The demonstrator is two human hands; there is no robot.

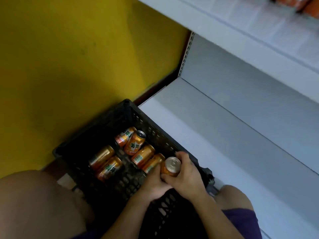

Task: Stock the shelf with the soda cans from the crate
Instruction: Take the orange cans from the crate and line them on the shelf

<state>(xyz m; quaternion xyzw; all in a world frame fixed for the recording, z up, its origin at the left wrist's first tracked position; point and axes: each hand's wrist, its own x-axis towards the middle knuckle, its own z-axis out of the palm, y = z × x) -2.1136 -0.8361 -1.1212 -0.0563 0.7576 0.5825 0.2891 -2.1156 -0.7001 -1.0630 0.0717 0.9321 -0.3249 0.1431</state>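
Observation:
A black plastic crate sits on the floor between my knees, with several orange soda cans lying loose inside it. My right hand grips one orange can upright near the crate's right wall, silver top facing up. My left hand is pressed against the same can from the left, fingers curled around its lower side. The white shelf lies just right of the crate, its lower board bare.
A yellow wall stands behind the crate. An upper white shelf carries blurred orange packages at the top right corner. My bare knees flank the crate, which touches the lower shelf's edge.

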